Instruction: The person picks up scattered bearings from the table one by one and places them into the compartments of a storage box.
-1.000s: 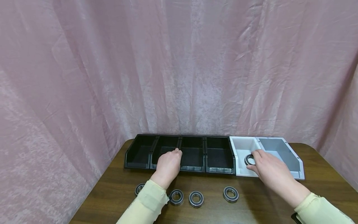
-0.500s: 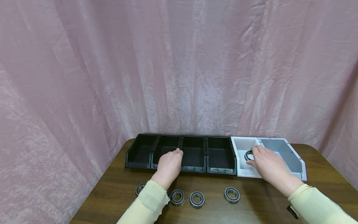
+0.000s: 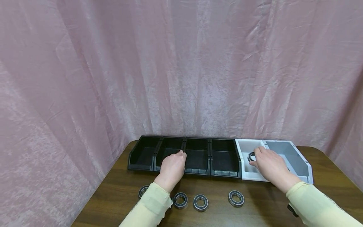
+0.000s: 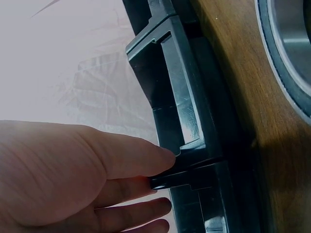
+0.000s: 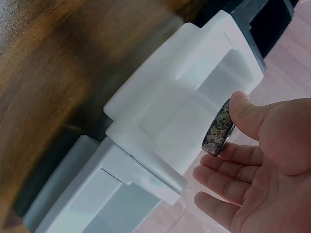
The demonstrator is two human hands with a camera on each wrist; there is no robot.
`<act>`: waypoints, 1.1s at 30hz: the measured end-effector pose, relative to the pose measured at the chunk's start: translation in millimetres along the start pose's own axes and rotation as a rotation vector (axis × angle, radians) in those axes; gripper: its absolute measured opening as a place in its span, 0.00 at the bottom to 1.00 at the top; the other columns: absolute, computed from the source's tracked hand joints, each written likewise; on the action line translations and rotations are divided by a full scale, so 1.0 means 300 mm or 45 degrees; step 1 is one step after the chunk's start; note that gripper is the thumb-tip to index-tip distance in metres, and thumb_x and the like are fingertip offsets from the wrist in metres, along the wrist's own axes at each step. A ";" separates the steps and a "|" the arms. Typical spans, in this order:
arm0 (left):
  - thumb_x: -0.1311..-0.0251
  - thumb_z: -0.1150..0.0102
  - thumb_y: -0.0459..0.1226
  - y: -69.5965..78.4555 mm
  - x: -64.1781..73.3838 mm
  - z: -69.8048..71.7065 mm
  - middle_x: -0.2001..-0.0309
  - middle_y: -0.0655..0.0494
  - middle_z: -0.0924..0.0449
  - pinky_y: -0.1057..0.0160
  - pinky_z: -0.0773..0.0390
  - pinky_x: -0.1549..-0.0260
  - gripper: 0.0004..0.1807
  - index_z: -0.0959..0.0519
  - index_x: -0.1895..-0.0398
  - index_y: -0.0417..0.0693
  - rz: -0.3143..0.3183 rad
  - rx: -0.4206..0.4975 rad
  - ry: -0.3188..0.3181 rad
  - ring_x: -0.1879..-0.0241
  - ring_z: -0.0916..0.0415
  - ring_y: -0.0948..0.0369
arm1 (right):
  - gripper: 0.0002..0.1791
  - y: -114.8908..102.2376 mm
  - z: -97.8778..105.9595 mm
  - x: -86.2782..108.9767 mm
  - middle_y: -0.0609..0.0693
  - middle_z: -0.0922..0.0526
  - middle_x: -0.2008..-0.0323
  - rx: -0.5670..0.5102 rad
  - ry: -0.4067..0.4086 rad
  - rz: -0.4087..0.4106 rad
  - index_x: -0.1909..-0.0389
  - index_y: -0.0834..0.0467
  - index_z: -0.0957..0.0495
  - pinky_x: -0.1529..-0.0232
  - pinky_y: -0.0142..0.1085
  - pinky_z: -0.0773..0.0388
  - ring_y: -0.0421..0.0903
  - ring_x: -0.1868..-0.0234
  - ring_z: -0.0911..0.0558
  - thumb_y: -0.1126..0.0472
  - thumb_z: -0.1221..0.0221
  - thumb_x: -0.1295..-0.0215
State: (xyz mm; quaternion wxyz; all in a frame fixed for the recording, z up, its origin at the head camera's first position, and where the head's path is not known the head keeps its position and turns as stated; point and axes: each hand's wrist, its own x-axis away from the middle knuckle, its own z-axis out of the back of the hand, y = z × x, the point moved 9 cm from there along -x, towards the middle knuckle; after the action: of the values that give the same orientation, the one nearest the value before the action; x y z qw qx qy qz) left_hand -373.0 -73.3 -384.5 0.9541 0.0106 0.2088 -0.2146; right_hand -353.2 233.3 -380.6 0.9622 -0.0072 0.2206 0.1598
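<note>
Between thumb and fingers, my right hand (image 3: 272, 165) pinches a ball bearing (image 5: 218, 130) over the white bin (image 3: 241, 160). The bearing's speckled outer rim faces the right wrist camera, and part of the ring is hidden behind the fingers in the head view. My left hand (image 3: 172, 168) grips the dividing edge between two black bins (image 4: 189, 182), with the thumb on one side and the fingers on the other. On the table in front lie more bearings: one (image 3: 141, 192) partly covered by the left sleeve, another (image 3: 185, 200) beside the cuff, and two farther right.
A row of black bins (image 3: 197, 171) joins the white bin, with a grey bin (image 3: 304, 160) at the right end. They stand on a brown wooden table (image 3: 215, 217). A pink curtain (image 3: 181, 78) hangs behind.
My right hand has shifted slightly left and up with the bearing, staying over the white bin. My left hand keeps its grip. The head view has moved a little.
</note>
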 end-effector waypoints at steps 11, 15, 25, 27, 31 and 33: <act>0.37 0.20 0.31 0.005 -0.018 -0.001 0.42 0.44 0.10 0.54 0.08 0.63 0.16 0.09 0.46 0.42 -0.009 -0.012 0.007 0.60 0.08 0.51 | 0.23 0.026 -0.060 -0.024 0.55 0.28 0.72 -0.002 -0.071 -0.023 0.66 0.67 0.24 0.67 0.55 0.17 0.56 0.72 0.22 0.57 0.20 0.37; 0.36 0.21 0.31 0.005 -0.023 0.006 0.42 0.44 0.10 0.54 0.08 0.62 0.15 0.09 0.47 0.42 -0.017 -0.011 0.025 0.60 0.08 0.51 | 0.23 0.027 -0.069 -0.034 0.56 0.26 0.71 -0.001 -0.053 -0.017 0.66 0.67 0.24 0.62 0.59 0.18 0.59 0.70 0.21 0.57 0.20 0.38; 0.39 0.18 0.31 0.003 -0.003 0.000 0.44 0.44 0.09 0.55 0.08 0.61 0.16 0.09 0.48 0.41 -0.022 -0.023 0.015 0.60 0.08 0.51 | 0.22 -0.003 -0.132 -0.017 0.56 0.22 0.69 0.009 -0.093 -0.019 0.65 0.65 0.22 0.39 0.70 0.23 0.62 0.59 0.16 0.55 0.20 0.39; 0.38 0.19 0.31 0.003 -0.001 -0.001 0.44 0.44 0.09 0.55 0.08 0.61 0.15 0.09 0.48 0.41 -0.029 -0.018 0.026 0.59 0.08 0.51 | 0.22 -0.001 -0.134 -0.015 0.56 0.22 0.69 0.008 -0.095 -0.025 0.64 0.65 0.22 0.38 0.71 0.25 0.63 0.59 0.16 0.56 0.19 0.39; 0.36 0.21 0.31 -0.001 -0.001 -0.001 0.44 0.45 0.09 0.55 0.08 0.60 0.15 0.09 0.47 0.42 -0.021 0.010 0.036 0.57 0.08 0.51 | 0.21 0.006 -0.128 -0.029 0.56 0.20 0.67 0.025 -0.103 -0.017 0.64 0.65 0.21 0.36 0.71 0.26 0.62 0.57 0.15 0.56 0.19 0.40; 0.37 0.20 0.31 0.000 -0.005 0.000 0.44 0.45 0.09 0.55 0.08 0.61 0.15 0.09 0.48 0.42 -0.025 0.021 0.047 0.58 0.08 0.51 | 0.21 0.011 -0.126 -0.041 0.56 0.19 0.67 0.046 -0.121 -0.012 0.63 0.65 0.20 0.36 0.71 0.27 0.62 0.57 0.15 0.55 0.19 0.39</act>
State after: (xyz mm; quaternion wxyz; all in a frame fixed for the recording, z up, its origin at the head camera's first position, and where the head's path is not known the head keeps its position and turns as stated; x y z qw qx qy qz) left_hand -374.2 -72.5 -383.7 0.9477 0.0203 0.2249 -0.2254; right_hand -380.5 229.6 -409.2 0.9723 0.0166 0.1774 0.1516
